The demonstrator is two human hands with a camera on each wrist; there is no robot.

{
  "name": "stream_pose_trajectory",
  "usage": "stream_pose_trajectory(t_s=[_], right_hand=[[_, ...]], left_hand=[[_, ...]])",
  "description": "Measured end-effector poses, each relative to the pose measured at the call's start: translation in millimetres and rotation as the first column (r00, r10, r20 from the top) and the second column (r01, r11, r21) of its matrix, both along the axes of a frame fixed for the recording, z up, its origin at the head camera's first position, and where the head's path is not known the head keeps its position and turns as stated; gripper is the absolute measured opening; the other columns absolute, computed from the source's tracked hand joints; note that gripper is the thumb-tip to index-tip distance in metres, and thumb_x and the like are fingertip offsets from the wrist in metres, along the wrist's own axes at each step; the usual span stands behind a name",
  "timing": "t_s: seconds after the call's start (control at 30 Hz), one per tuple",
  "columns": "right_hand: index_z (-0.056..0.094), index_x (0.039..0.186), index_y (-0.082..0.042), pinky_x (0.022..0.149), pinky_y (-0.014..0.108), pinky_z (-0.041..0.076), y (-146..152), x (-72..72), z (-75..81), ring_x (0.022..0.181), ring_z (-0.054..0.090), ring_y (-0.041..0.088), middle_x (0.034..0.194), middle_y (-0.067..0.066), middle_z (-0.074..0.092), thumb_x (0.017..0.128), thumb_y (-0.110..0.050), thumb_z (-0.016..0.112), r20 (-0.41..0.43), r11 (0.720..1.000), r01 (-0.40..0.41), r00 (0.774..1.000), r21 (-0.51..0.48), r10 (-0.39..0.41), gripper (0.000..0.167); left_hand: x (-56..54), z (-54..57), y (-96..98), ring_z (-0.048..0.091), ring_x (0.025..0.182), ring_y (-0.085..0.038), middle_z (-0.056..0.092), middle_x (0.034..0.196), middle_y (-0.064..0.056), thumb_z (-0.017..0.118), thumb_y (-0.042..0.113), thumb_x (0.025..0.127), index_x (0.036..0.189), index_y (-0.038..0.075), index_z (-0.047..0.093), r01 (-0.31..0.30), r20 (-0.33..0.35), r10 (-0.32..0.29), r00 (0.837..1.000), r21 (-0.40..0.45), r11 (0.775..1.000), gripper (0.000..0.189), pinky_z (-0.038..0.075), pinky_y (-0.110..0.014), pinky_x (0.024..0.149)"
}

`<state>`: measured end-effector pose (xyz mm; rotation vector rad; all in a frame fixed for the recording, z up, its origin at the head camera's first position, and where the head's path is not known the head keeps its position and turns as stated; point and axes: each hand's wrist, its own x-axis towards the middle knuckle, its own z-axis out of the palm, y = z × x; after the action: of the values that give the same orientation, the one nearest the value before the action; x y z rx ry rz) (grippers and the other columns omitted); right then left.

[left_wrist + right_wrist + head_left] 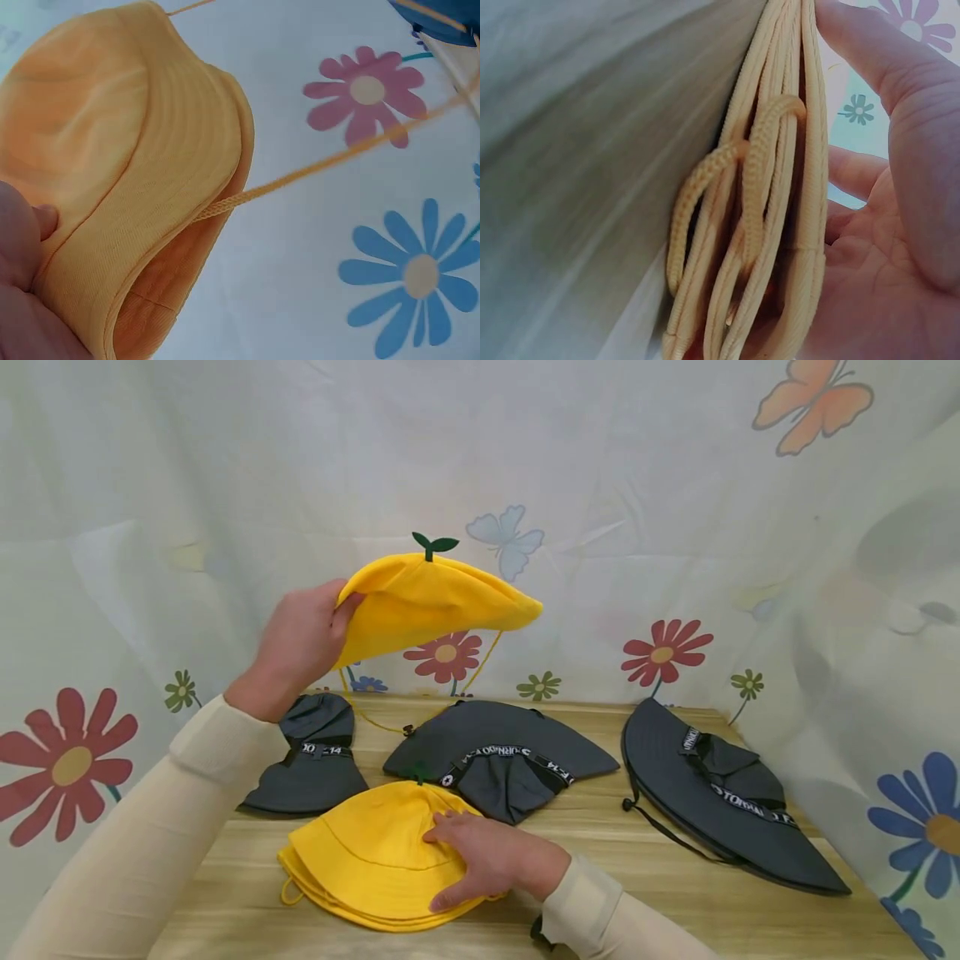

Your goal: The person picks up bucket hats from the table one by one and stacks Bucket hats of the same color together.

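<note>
My left hand pinches the edge of a yellow bucket hat between thumb and fingers, holding it up in the air. A green sprout stands on that hat's crown, and a thin yellow chin cord dangles in a loop below it. In the left wrist view the brim of the raised hat is folded together. Stacked yellow bucket hats lie on the table, with my right hand resting spread on their right side. The right wrist view shows the layered brims and cord loops, the thumb at the top brim.
Dark grey wide-brimmed hats lie on the wooden table: one at left, one behind the yellow stack, and some at right with a hanging black cord. A flower-and-butterfly curtain closes off the back and sides.
</note>
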<state>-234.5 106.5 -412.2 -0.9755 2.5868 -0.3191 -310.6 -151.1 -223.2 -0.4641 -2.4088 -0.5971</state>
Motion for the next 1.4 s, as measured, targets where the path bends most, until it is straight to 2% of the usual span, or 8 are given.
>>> stream_pose_trajectory(t_s=[0.43, 0.77, 0.9, 1.07, 1.13, 1.2, 1.3, 1.4], right_hand=[[0.051, 0.15, -0.018, 0.124, 0.039, 0.033, 1.3, -3.3, -2.3, 0.153, 0.036, 0.025, 0.163, 0.008, 0.041, 0.086, -0.057, 0.076, -0.029, 0.999, -0.031, 0.999, -0.033, 0.03, 0.079], [0.049, 0.152, -0.016, 0.124, 0.039, 0.032, 8.3, 1.0, 2.7, 0.153, 0.036, 0.025, 0.161, 0.008, 0.043, 0.091, -0.055, 0.071, -0.078, 0.995, -0.069, 0.995, -0.066, 0.064, 0.076], [0.049, 0.152, -0.015, 0.124, 0.041, 0.033, 15.6, 5.7, 17.0, 0.153, 0.036, 0.024, 0.163, 0.006, 0.041, 0.095, -0.049, 0.069, -0.088, 0.984, -0.118, 0.99, -0.136, 0.106, 0.069], [0.051, 0.151, -0.017, 0.12, 0.043, 0.04, 24.5, 17.7, 54.3, 0.151, 0.039, 0.021, 0.164, 0.0, 0.04, 0.098, -0.043, 0.068, -0.141, 0.94, -0.194, 0.977, -0.282, 0.159, 0.061], [0.054, 0.148, -0.017, 0.118, 0.043, 0.042, 27.1, 23.7, 72.4, 0.149, 0.043, 0.02, 0.162, -0.001, 0.043, 0.097, -0.04, 0.07, -0.229, 0.91, -0.246, 0.958, -0.335, 0.175, 0.058], [0.057, 0.144, -0.016, 0.116, 0.043, 0.044, 28.8, 28.5, 91.4, 0.146, 0.046, 0.02, 0.158, 0.0, 0.048, 0.096, -0.036, 0.073, -0.345, 0.87, -0.316, 0.92, -0.378, 0.184, 0.055], [0.061, 0.138, -0.014, 0.114, 0.041, 0.047, 31.7, 33.6, 122.8, 0.142, 0.051, 0.021, 0.151, 0.004, 0.055, 0.094, -0.029, 0.077, -0.513, 0.801, -0.424, 0.84, -0.424, 0.173, 0.049], [0.067, 0.129, -0.01, 0.11, 0.036, 0.05, 37.6, 37.0, 153.0, 0.134, 0.058, 0.024, 0.141, 0.01, 0.063, 0.09, -0.022, 0.081, -0.654, 0.716, -0.526, 0.745, -0.458, 0.129, 0.043]], left_hand=[[20.2, 28.1, 32.2, 0.065, 0.085, -0.031, 0.072, 0.103, -0.017, 0.054, 0.029, 0.107, 0.122, 0.003, 0.064, 0.087, 0.013, -0.087, 0.996, 0.001, 0.996, 0.032, 0.059, -0.045, 0.082], [38.9, 34.3, 46.3, 0.063, 0.076, -0.026, 0.07, 0.09, -0.012, 0.055, 0.03, 0.106, 0.112, 0.004, 0.067, 0.222, 0.014, -0.222, 0.975, -0.008, 0.975, 0.029, 0.056, -0.037, 0.073], [44.3, 33.5, 49.4, 0.063, 0.074, -0.023, 0.07, 0.088, -0.01, 0.055, 0.029, 0.106, 0.111, 0.005, 0.068, 0.263, 0.023, -0.262, 0.965, -0.003, 0.965, 0.028, 0.057, -0.035, 0.072], [48.7, 33.6, 51.3, 0.058, 0.066, -0.022, 0.063, 0.077, -0.009, 0.055, 0.028, 0.107, 0.106, 0.005, 0.067, 0.289, 0.036, -0.289, 0.957, 0.002, 0.957, 0.026, 0.051, -0.032, 0.067], [49.9, 33.9, 51.2, 0.056, 0.064, -0.022, 0.059, 0.074, -0.009, 0.055, 0.027, 0.107, 0.104, 0.005, 0.066, 0.295, 0.042, -0.295, 0.955, -0.001, 0.955, 0.026, 0.049, -0.032, 0.065], [50.8, 34.0, 51.0, 0.054, 0.063, -0.021, 0.057, 0.072, -0.008, 0.055, 0.027, 0.107, 0.102, 0.005, 0.066, 0.303, 0.045, -0.302, 0.952, -0.001, 0.953, 0.025, 0.047, -0.032, 0.064], [52.8, 33.9, 51.2, 0.055, 0.062, -0.021, 0.058, 0.071, -0.008, 0.055, 0.026, 0.107, 0.101, 0.005, 0.067, 0.313, 0.047, -0.313, 0.949, -0.006, 0.95, 0.025, 0.048, -0.032, 0.063], [55.4, 32.8, 52.8, 0.058, 0.063, -0.02, 0.063, 0.074, -0.008, 0.056, 0.026, 0.106, 0.103, 0.005, 0.068, 0.323, 0.058, -0.323, 0.945, -0.007, 0.946, 0.024, 0.051, -0.031, 0.064]])
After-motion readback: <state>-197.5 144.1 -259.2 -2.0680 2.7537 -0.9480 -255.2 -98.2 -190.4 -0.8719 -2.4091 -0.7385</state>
